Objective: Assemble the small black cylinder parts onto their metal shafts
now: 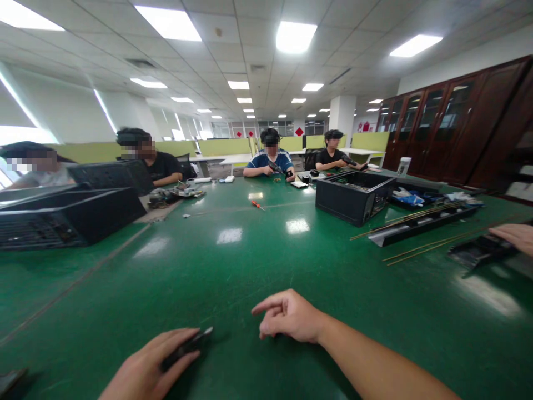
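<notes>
My left hand (156,364) is wrapped round a small dark tool (183,351) with a pale metal tip that points right, low over the green table (200,278). What kind of tool it is I cannot make out. To its right, my right hand (291,318) has the index finger stretched out to the left and the other fingers loosely bent. Nothing shows between those fingers. The two hands are apart. Farther up the table lies a screwdriver (257,205) with an orange-red handle.
Open black computer cases stand at the left (75,216) and right (353,194). Thin brass-coloured rods (420,250) and a dark metal channel (425,225) lie at the right. Another person's hand (516,236) touches a black part (481,250). Several people sit round the table.
</notes>
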Demonstrator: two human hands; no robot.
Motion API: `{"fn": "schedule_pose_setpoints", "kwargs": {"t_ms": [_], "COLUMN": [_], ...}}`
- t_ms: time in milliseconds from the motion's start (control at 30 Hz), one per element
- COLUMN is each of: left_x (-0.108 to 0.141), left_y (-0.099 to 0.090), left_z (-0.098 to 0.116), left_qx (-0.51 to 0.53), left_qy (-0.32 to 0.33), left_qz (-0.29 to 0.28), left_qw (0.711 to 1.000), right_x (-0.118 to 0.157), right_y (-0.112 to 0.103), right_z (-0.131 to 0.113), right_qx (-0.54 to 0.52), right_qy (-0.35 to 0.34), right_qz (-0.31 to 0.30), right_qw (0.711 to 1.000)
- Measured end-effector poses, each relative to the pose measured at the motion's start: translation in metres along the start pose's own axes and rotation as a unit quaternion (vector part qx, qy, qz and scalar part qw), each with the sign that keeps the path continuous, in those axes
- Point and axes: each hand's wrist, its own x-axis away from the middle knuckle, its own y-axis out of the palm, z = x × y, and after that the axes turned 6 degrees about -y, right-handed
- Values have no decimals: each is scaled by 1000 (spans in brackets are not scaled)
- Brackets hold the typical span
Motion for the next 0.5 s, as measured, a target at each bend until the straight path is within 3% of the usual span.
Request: {"fn": "schedule_pose_setpoints", "kwargs": {"t_ms": [33,100,167,233,367,500], "left_x": [-7,-22,-33,-40,-39,-31], "left_y": [7,24,41,57,81,84], "left_z": [16,50,78,91,83,70], "left_qx": [4,20,40,62,100,159], "left_qy": [20,65,107,126,88,26], "left_qz": [-50,-99,-111,-99,-88,-112], "left_qw": [999,993,987,985,987,981], "right_x": [0,1,4,5,3,1], "right_y": [-1,-4,-7,-8,-6,-1], "right_z": [1,2,2,3,8,9], "right_qx": [17,56,82,96,175,278], "right_qy": [-9,-27,-47,-64,-63,-70], "right_qz": [22,53,75,85,112,129], "right_qw": [1000,997,993,990,976,949]}}
